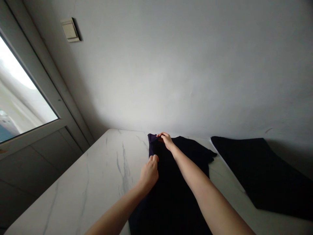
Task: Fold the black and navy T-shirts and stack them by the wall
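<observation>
1. Head view, the surface: a white table (pixel 102 186) with a grey marble pattern runs up to the wall, its far left corner rounded. Long thin veins streak the bare left part, thickest in a smudgy patch just beside the cloth.
2. On it, around the middle, lies a dark shirt (pixel 173 199), spread from the near edge of the view almost to the wall. Its far left corner shows a purple tint; a sleeve-like flap reaches out to the right. It's so dark I can't make out folds in the body.
3. The left hand (pixel 149 169) has its fingers curled tight on the shirt's left edge. The right hand (pixel 166 141), farther off, pinches the cloth near that purple corner, its forearm crossing over the shirt.
4. Over to the right, apart from the shirt, sits a black flat piece (pixel 264 173) with a pale strip along its left side; I can't tell if it's board or fabric.
5. Behind everything rises a plain pale grey wall (pixel 176 68), dimmer towards its sides, with a square light switch (pixel 70 30) high on the left.
6. At far left stands a grey panelled door (pixel 44 153), bright daylight in its glass pane (pixel 26 94), the shapes beyond blurred.
</observation>
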Available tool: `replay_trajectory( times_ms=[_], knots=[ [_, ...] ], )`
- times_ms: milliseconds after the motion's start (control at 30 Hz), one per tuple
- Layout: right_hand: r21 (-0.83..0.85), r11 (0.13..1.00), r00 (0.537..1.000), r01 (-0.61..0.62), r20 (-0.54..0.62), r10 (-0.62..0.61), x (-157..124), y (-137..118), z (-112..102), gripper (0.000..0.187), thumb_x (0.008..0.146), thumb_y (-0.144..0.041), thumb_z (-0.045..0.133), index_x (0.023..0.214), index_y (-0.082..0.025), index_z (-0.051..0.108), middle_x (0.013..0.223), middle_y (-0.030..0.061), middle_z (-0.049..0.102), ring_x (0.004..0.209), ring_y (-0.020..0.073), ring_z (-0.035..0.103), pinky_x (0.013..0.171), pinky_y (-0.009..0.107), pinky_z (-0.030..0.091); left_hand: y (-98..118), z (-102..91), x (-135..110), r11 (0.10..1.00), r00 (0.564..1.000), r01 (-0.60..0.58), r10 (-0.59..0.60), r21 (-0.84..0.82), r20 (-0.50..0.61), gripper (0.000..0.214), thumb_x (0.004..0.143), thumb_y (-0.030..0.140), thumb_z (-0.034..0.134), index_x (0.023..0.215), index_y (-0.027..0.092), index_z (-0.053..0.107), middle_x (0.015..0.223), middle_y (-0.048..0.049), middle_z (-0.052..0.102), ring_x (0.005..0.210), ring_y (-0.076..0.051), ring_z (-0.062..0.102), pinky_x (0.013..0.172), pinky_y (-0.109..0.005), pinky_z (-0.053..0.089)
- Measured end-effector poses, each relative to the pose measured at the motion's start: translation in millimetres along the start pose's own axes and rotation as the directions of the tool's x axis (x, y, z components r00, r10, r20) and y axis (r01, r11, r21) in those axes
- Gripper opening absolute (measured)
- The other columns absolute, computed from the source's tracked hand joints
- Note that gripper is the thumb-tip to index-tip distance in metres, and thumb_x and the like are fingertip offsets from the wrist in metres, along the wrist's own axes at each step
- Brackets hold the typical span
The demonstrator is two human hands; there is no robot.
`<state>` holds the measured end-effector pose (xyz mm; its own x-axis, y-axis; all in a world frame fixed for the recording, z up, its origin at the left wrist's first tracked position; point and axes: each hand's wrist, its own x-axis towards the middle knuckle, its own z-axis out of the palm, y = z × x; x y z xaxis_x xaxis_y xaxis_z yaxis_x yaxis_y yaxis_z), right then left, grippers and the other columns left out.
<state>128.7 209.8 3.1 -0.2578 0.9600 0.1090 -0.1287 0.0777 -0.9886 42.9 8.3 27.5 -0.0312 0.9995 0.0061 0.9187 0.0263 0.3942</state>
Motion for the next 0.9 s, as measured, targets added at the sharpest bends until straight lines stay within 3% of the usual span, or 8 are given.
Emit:
replay_trajectory(
  times_ms=[267, 433, 567, 667, 767, 900],
  knots=[
    [-0.109, 0.993, 0.995, 0.044, -0.081, -0.053, -12.5, 11.6, -30.9, 0.009, 0.065, -0.020, 0.045, 0.064, -0.021, 0.053, 0.070, 0.0021, 0.062, 0.068, 0.0169, 0.057, 0.062, 0.028, 0.047, 4.1, 23.6, 5.1, 0.997, 0.994, -0.067, 0.070, -0.038, 0.080, 0.045, 0.070, -0.007, 0.040, 0.106, 0.019, 0.048, 0.109, -0.0080, 0.060, 0.090, -0.019, 0.063, 0.075, -0.029, 0.045],
    [-0.212, 0.973, 0.983, 0.095, -0.135, -0.125, -16.9, 27.3, -34.5, 0.008, 0.061, -0.025, 0.044, 0.060, -0.023, 0.051, 0.057, -0.0032, 0.051, 0.054, 0.0159, 0.050, 0.053, 0.027, 0.043, -4.4, 27.9, -0.9, 0.996, 0.991, -0.073, 0.077, -0.044, 0.107, 0.045, 0.068, -0.005, 0.042, 0.104, 0.020, 0.050, 0.107, -0.0064, 0.061, 0.092, -0.019, 0.062, 0.076, -0.028, 0.044],
    [-0.288, 0.942, 0.957, 0.172, -0.177, -0.228, -22.3, 36.3, -30.6, 0.009, 0.065, -0.026, 0.040, 0.061, -0.024, 0.048, 0.055, -0.0034, 0.048, 0.056, 0.0165, 0.048, 0.056, 0.027, 0.040, -16.5, 22.3, 5.6, 0.988, 0.978, -0.122, 0.135, -0.090, 0.158, 0.033, 0.073, 0.006, 0.053, 0.102, 0.022, 0.053, 0.096, -0.0022, 0.066, 0.087, -0.019, 0.063, 0.073, -0.027, 0.045],
    [-0.343, 0.909, 0.938, 0.237, -0.164, -0.306, -25.1, 38.5, -26.0, 0.010, 0.066, -0.024, 0.040, 0.060, -0.024, 0.047, 0.059, -0.0020, 0.051, 0.063, 0.0172, 0.050, 0.064, 0.027, 0.041, -31.1, 6.3, 40.2, 0.988, 0.983, -0.133, 0.142, -0.079, 0.119, 0.016, 0.085, 0.020, 0.053, 0.100, 0.024, 0.057, 0.088, -0.0009, 0.068, 0.085, -0.020, 0.065, 0.073, -0.028, 0.046],
    [-0.393, 0.876, 0.920, 0.280, -0.150, -0.361, -26.0, 39.1, -23.2, 0.008, 0.066, -0.023, 0.041, 0.060, -0.024, 0.046, 0.065, -0.0004, 0.054, 0.068, 0.0177, 0.052, 0.071, 0.028, 0.042, -49.2, -14.2, 102.4, 0.994, 0.994, -0.103, 0.104, 0.027, -0.021, 0.021, 0.092, 0.017, 0.042, 0.107, 0.022, 0.057, 0.097, -0.0051, 0.069, 0.092, -0.021, 0.066, 0.078, -0.031, 0.047],
    [-0.446, 0.849, 0.902, 0.283, -0.178, -0.394, -26.0, 41.2, -23.3, 0.012, 0.072, -0.024, 0.040, 0.061, -0.025, 0.045, 0.067, 0.0002, 0.054, 0.069, 0.0180, 0.052, 0.072, 0.029, 0.042, -68.7, -30.9, 188.8, 0.991, 0.994, -0.091, 0.096, 0.103, -0.047, 0.028, 0.092, 0.013, 0.043, 0.117, 0.019, 0.055, 0.108, -0.0108, 0.065, 0.097, -0.021, 0.064, 0.085, -0.032, 0.047]
  ],
)
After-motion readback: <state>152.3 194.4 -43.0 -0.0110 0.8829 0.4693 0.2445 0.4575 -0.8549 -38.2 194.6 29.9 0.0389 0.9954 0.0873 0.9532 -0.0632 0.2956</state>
